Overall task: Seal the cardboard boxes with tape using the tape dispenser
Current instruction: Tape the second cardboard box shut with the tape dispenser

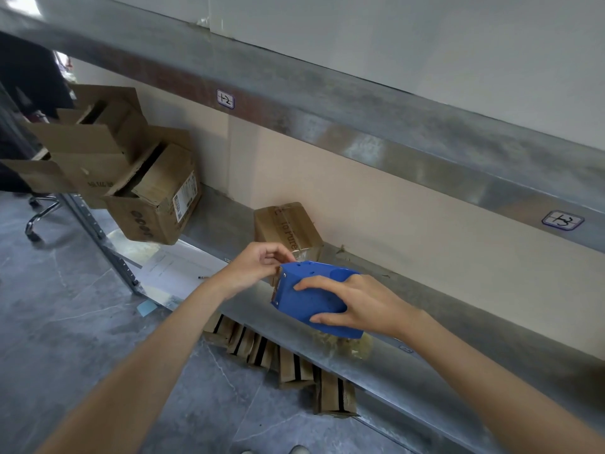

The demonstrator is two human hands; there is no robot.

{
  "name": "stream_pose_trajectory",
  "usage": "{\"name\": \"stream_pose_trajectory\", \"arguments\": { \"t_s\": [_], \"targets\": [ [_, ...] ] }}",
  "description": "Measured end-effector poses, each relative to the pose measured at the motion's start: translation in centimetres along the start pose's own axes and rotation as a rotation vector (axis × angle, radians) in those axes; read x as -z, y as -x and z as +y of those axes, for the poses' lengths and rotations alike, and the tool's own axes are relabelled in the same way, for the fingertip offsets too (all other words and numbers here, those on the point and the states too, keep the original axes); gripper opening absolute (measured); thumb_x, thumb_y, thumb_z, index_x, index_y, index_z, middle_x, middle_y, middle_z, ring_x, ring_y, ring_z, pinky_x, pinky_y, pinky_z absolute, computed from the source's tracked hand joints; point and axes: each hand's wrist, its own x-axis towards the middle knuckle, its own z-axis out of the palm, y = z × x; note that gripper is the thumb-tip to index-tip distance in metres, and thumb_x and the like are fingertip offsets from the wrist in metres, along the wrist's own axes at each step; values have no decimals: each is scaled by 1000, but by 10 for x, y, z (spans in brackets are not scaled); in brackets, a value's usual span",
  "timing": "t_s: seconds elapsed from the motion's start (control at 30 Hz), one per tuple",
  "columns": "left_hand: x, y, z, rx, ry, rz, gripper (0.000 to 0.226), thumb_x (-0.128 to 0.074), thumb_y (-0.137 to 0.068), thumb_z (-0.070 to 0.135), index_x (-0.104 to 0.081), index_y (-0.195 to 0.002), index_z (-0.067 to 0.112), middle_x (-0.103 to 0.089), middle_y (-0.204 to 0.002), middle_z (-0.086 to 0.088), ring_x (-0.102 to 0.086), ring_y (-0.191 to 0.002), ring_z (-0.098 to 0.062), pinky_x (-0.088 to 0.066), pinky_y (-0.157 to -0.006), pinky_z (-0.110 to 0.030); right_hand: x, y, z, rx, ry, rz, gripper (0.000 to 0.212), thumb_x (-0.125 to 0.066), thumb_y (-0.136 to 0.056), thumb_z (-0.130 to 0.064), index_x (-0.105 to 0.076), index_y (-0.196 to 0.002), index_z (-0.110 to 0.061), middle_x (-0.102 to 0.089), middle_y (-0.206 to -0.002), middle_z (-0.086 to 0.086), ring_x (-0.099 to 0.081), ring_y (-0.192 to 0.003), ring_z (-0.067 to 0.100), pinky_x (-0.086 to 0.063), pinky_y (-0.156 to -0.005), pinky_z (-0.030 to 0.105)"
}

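The right hand [360, 306] gripped the blue tape dispenser [311, 290] above the front edge of the shelf [425, 365], with its toothed end toward the left. There the left hand [258, 263] pinched what seemed to be the tape end [279, 268]. The small cardboard box [288, 224] stood just behind both hands, at the back edge, nearer to the left hand, with its long axis running toward the wall.
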Motion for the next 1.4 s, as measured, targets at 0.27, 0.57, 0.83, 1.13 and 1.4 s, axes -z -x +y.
{"name": "stream_pose_trajectory", "arguments": {
  "t_s": [0.27, 0.57, 0.83, 1.13, 1.4],
  "targets": [
    [-6, -2, -8, -64, -66, 65, 29, -50, -92, -13, -65, -96, 12, -68, -99, -6, -67, -96, -20, -53, -89, -40, 2, 1, 2, -72, -110, 29, 45, -56, -95, -52, -34, -134, -52, -56, -77, -4, -46, -60, 10, -31, -59, 14],
    [-4, 2, -11, -37, 14, 50, 18, -55, -95, -5, -64, -100, 10, -67, -102, -9, -65, -95, -15, -53, -91, -36, -1, -3, 1, -68, -109, 7, 45, -54, -95, -53, -32, -134, -53, -60, -89, -5, -50, -64, 12, -32, -58, 16],
    [0, 6, -17, -40, 19, 81, 20, -56, -91, -11, -64, -100, 5, -67, -97, -3, -66, -91, -11, -54, -86, -31, -5, -7, -2, -71, -167, 25, 46, -55, -94, -56, -32, -134, -54, -59, -87, -7, -52, -63, 14, -34, -56, 16],
    [-1, 4, -23, -21, 43, 116, 24, -53, -91, -16, -61, -91, 7, -67, -89, -1, -65, -88, -8, -53, -79, -25, -8, -13, 3, -115, -323, -5, 52, -68, -85, -56, -39, -128, -56, -60, -79, 2, -51, -64, 17, -37, -57, 23],
    [0, -2, -19, -33, 23, 216, 27, -56, -87, -19, -62, -86, 8, -66, -86, -2, -65, -82, -5, -51, -76, -19, 5, -24, 10, -96, -307, -57, 46, -67, -89, -47, -40, -125, -54, -62, -89, 0, -53, -64, 17, -46, -60, 34]
  ]
}}
